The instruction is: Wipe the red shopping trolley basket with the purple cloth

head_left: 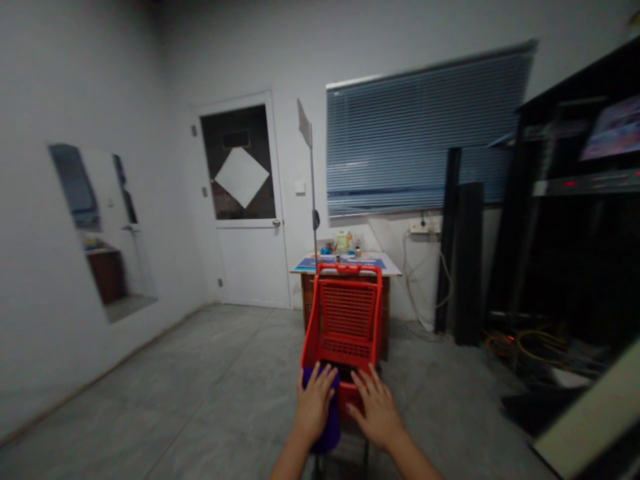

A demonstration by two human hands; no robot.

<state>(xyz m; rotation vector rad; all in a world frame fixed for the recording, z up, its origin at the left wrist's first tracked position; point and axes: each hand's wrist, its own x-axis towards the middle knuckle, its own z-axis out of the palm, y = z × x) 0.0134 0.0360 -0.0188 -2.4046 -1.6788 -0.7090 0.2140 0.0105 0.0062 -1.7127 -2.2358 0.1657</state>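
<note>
A red plastic shopping cart (349, 310) stands in front of me, with a thin pole carrying a pale panel (304, 125) rising at its left side. My left hand (315, 403) is over a purple item (327, 430) at the cart's near left edge, its fingers spread. My right hand (375, 407) is at the near right edge of the cart, fingers apart and nothing gripped. Both palms face down. Whether the fingertips press on the cart or hover just above it is hard to tell.
Behind the cart is a small desk (393, 263) with bottles on top. A white door (253, 267) and a wall mirror (107, 227) are at the left. Dark shelving (555, 253), cables (540, 347) and a slanted pale board (590, 413) occupy the right side.
</note>
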